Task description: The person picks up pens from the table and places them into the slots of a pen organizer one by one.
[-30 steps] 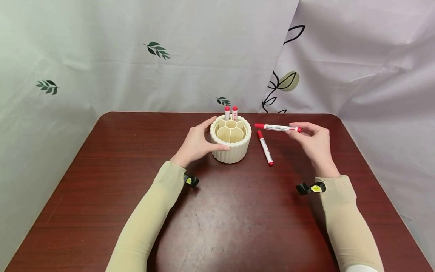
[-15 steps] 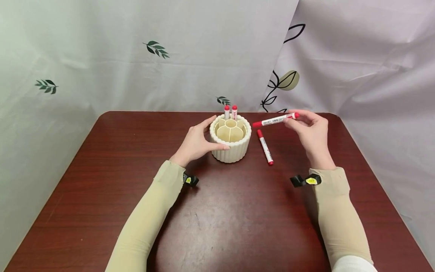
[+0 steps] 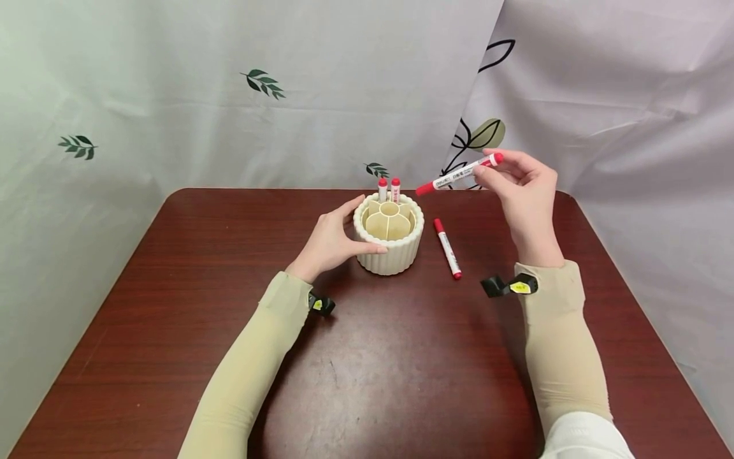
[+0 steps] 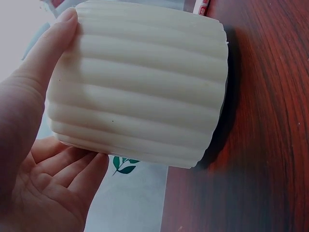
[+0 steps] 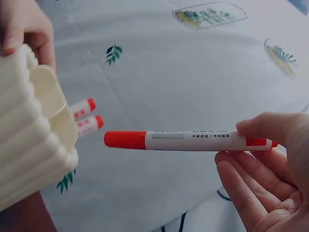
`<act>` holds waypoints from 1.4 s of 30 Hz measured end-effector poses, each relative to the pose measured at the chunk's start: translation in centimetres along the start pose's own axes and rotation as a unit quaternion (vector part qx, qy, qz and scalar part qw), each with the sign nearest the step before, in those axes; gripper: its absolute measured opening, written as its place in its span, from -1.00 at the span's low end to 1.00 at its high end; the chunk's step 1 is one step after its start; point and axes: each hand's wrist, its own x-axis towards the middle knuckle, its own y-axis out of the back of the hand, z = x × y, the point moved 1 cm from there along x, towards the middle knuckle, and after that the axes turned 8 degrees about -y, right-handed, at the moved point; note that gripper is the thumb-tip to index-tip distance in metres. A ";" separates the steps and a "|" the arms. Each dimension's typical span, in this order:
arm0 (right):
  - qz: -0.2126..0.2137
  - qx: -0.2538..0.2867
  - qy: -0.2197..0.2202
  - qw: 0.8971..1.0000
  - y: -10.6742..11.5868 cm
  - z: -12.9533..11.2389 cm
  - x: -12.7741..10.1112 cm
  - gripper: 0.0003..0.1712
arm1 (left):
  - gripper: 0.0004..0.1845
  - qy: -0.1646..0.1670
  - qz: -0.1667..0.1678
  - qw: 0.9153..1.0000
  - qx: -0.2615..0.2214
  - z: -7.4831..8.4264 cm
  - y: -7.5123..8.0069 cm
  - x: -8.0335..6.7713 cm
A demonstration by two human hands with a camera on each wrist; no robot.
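A cream ribbed pen holder (image 3: 388, 236) (image 4: 140, 87) (image 5: 29, 145) with several compartments stands on the dark red table (image 3: 367, 357). Two red-capped markers (image 3: 389, 189) (image 5: 84, 116) stand in its far side. My left hand (image 3: 332, 242) (image 4: 38, 145) grips the holder's left side, thumb on the rim and fingers around the wall. My right hand (image 3: 522, 185) (image 5: 265, 164) pinches a red-and-white marker (image 3: 459, 173) (image 5: 188, 140) by its tail end, held in the air to the upper right of the holder, cap pointing down-left toward it. Another red marker (image 3: 447, 248) lies on the table right of the holder.
A pale curtain with leaf prints (image 3: 264, 83) hangs close behind the table's far edge. The table's left and right edges slant inward toward the back. Small black wrist cameras (image 3: 507, 285) sit on both sleeves.
My right hand has lifted the marker up and slightly left, tilting its cap end down toward the holder. The left hand and holder have stayed still.
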 end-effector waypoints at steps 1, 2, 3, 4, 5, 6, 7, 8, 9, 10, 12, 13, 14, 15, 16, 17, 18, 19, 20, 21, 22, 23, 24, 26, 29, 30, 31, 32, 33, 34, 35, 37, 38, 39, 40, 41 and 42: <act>-0.004 0.005 0.003 1.000 -0.2 -0.1 0.0 -0.60 | 0.24 -0.002 0.001 1.000 0.000 0.0 0.0 0.0; -0.008 0.008 0.006 1.000 -0.4 -0.2 0.1 -0.59 | 0.24 -0.003 0.001 1.000 0.001 0.0 0.0 0.0; -0.012 0.011 0.009 1.000 -0.6 -0.3 0.1 -0.58 | 0.24 -0.005 0.001 1.000 0.002 0.0 0.0 0.0; -0.016 0.013 0.011 1.000 -0.8 -0.4 0.1 -0.58 | 0.24 -0.006 0.001 1.000 0.003 0.0 0.0 0.1; -0.019 0.015 0.013 1.000 -1.0 -0.4 0.2 -0.58 | 0.24 -0.007 0.001 1.000 0.004 0.0 0.0 0.1; -0.022 0.016 0.013 1.000 -1.2 -0.3 0.2 -0.58 | 0.24 -0.007 0.001 1.000 0.003 0.0 0.0 0.1; -0.023 0.016 0.013 1.000 -1.3 -0.3 0.2 -0.59 | 0.24 -0.007 0.001 1.000 0.003 0.0 0.0 0.1; -0.024 0.014 0.013 1.000 -1.4 -0.2 0.2 -0.60 | 0.24 -0.007 0.001 1.000 0.003 -0.1 0.0 0.1; -0.025 0.012 0.012 1.000 -1.6 -0.2 0.1 -0.61 | 0.24 -0.007 0.001 1.000 0.003 -0.1 0.0 0.1; -0.025 0.008 0.010 1.000 -1.7 -0.1 0.1 -0.61 | 0.24 -0.006 0.001 1.000 0.003 -0.1 0.0 0.1; -0.025 -0.003 0.006 1.000 -1.8 0.1 0.1 -0.63 | 0.24 -0.006 0.000 1.000 0.003 -0.1 0.0 0.1; -0.024 -0.012 0.004 1.000 -1.9 0.2 0.0 -0.64 | 0.24 -0.005 0.000 1.000 0.003 -0.1 0.0 0.0; -0.024 -0.022 0.003 0.999 -1.9 0.3 0.0 -0.65 | 0.24 -0.005 0.001 1.000 0.002 -0.1 0.0 0.0; -0.025 -0.030 0.001 0.999 -2.0 0.4 0.0 -0.66 | 0.24 -0.005 0.001 1.000 0.003 -0.1 0.0 0.0; -0.027 -0.038 -0.002 0.999 -2.0 0.6 0.0 -0.67 | 0.24 -0.005 0.001 1.000 0.003 -0.1 0.0 0.0; -0.029 -0.044 -0.003 0.999 -2.1 0.7 -0.1 -0.67 | 0.24 -0.004 0.001 1.000 0.004 -0.1 0.0 0.0; -0.033 -0.049 -0.006 0.998 -2.1 0.8 -0.1 -0.66 | 0.24 -0.004 0.001 1.000 0.005 -0.1 0.0 0.0; -0.036 -0.057 -0.008 0.998 -2.2 1.0 -0.1 -0.66 | 0.24 -0.004 0.002 1.000 0.005 -0.1 0.0 0.0; -0.039 -0.064 -0.011 0.997 -2.2 1.1 -0.1 -0.67 | 0.24 -0.004 0.002 1.000 0.005 0.0 -0.1 0.0; -0.043 -0.071 -0.013 0.996 -2.3 1.3 -0.2 -0.66 | 0.24 -0.004 0.002 1.000 0.006 0.0 0.0 0.0; -0.046 -0.081 -0.017 0.996 -2.3 1.5 -0.2 -0.66 | 0.24 -0.004 0.002 1.000 0.007 0.0 0.0 0.0; -0.048 -0.090 -0.021 0.995 -2.4 1.7 -0.2 -0.66 | 0.23 -0.004 0.002 1.000 0.007 0.0 0.0 0.0; -0.049 -0.103 -0.024 0.993 -2.4 2.0 -0.2 -0.66 | 0.23 -0.005 0.002 1.000 0.007 -0.1 0.0 0.0; -0.050 -0.130 -0.030 0.990 -2.6 2.5 -0.3 -0.68 | 0.23 -0.005 0.001 1.000 0.007 -0.1 0.0 0.0; -0.053 -0.167 -0.040 0.984 -2.8 3.3 -0.3 -0.68 | 0.24 -0.005 0.000 1.000 0.006 -0.1 0.0 0.0; -0.054 -0.182 -0.042 0.981 -2.8 3.6 -0.3 -0.68 | 0.24 -0.004 0.000 1.000 0.004 -0.1 0.0 0.0; -0.057 -0.194 -0.044 0.978 -2.9 3.8 -0.3 -0.67 | 0.24 -0.004 0.000 1.000 0.003 0.0 0.0 0.0; -0.061 -0.205 -0.045 0.976 -2.9 4.1 -0.4 -0.65 | 0.24 -0.004 -0.001 1.000 0.001 0.0 0.0 -0.1; -0.065 -0.214 -0.045 0.974 -3.0 4.3 -0.4 -0.64 | 0.25 -0.004 -0.001 1.000 -0.001 0.0 0.0 -0.1; -0.070 -0.223 -0.046 0.971 -3.1 4.5 -0.4 -0.63 | 0.25 -0.003 -0.001 1.000 -0.002 0.0 0.0 -0.1; -0.074 -0.230 -0.044 0.969 -3.1 4.6 -0.4 -0.62 | 0.25 -0.003 -0.001 1.000 -0.003 0.0 0.0 -0.1; -0.083 -0.239 -0.046 0.966 -3.3 4.9 -0.5 -0.61 | 0.25 -0.003 -0.001 1.000 -0.004 0.0 0.0 -0.1; -0.085 -0.243 -0.048 0.965 -3.4 5.0 -0.6 -0.61 | 0.25 -0.003 0.000 1.000 -0.004 0.0 0.0 -0.1; -0.087 -0.248 -0.050 0.964 -3.5 5.1 -0.6 -0.61 | 0.25 -0.003 0.000 1.000 -0.003 0.0 0.0 0.0; -0.089 -0.253 -0.051 0.962 -3.6 5.2 -0.6 -0.61 | 0.24 -0.003 0.000 1.000 -0.003 0.0 0.0 0.0; -0.090 -0.258 -0.051 0.960 -3.7 5.3 -0.6 -0.61 | 0.24 -0.003 0.000 1.000 -0.002 0.0 0.0 0.0; -0.091 -0.262 -0.053 0.959 -3.8 5.4 -0.6 -0.61 | 0.24 -0.003 0.000 1.000 -0.002 0.0 0.0 0.0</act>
